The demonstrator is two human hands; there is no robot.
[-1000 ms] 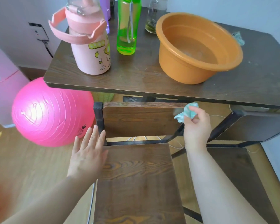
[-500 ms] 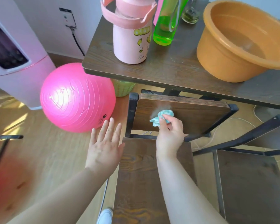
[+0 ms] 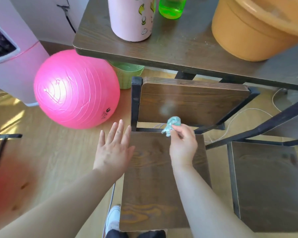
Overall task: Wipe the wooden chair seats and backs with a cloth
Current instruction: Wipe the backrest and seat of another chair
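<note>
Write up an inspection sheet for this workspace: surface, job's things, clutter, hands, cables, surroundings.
Surface: dark wooden table, chairs tucked at its near edge.
Job's things: crumpled teal cloth; chair back with a pale patch; chair seat; second chair seat to the right.
Clutter: pink bottle, green bottle and orange basin on the table.
Hands: left hand with fingers straight, by the seat's left edge; right hand pinches the cloth at the back's lower edge.
Cables: white cord on the floor; black cable down the wall.
Surroundings: pink ball, green basket, pink appliance.
</note>
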